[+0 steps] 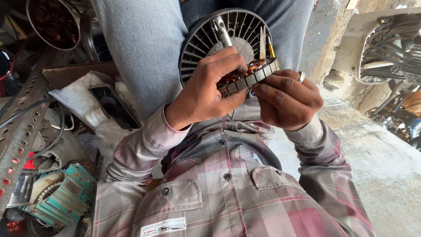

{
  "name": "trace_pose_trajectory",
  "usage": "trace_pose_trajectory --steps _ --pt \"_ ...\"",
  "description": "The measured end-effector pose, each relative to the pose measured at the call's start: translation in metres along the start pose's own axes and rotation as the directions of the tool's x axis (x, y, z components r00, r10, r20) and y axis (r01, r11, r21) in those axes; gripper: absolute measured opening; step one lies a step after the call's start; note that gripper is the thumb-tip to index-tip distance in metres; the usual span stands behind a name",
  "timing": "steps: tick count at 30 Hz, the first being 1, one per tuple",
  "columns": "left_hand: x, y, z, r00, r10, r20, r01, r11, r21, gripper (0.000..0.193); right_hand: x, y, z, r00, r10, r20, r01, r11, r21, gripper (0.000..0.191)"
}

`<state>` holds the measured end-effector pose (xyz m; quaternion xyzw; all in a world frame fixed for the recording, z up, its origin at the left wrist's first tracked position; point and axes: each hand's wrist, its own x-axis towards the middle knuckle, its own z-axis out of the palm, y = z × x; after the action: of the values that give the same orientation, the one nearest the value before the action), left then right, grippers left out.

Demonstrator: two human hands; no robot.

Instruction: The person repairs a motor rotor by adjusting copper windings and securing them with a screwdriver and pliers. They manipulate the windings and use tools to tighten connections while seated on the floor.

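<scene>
A round laminated stator point(256, 75) with copper windings is gripped in both hands over my lap. My left hand point(204, 92) wraps its left side, fingers over the copper coils. My right hand point(285, 100) pinches its right edge from below and wears a ring. A pale stick point(262, 44) and a yellow-handled tool point(271, 48) stand up from the stator's far edge. Behind it, a black ribbed round motor cover point(206, 37) with a steel shaft point(222, 30) rests on my grey trousers.
At left lie a perforated metal angle bar point(17, 127), a teal motor point(66, 195), a plastic bag point(83, 103) and a metal bowl of copper wire point(52, 22). A concrete ledge point(377, 162) runs along the right, with a white fan point(386, 48) beyond.
</scene>
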<state>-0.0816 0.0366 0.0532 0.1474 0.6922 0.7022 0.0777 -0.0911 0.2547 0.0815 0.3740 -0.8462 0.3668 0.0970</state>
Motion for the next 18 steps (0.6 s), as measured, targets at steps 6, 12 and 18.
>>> trace_pose_trajectory --steps 6,12,18 --pt "-0.002 -0.002 -0.001 1.0 0.018 0.009 -0.019 1.0 0.01 0.024 0.001 -0.005 -0.001 0.999 0.039 0.02 -0.039 0.999 0.001 0.016" --pt "-0.004 -0.005 -0.001 1.0 0.025 0.017 -0.025 1.0 0.005 0.025 0.004 -0.015 0.004 0.999 0.049 -0.007 -0.049 0.996 -0.076 0.016" --pt "-0.004 -0.006 -0.004 0.999 0.023 0.033 -0.023 1.0 -0.015 0.024 0.005 -0.007 -0.005 0.992 -0.035 0.125 0.044 0.996 -0.073 0.013"
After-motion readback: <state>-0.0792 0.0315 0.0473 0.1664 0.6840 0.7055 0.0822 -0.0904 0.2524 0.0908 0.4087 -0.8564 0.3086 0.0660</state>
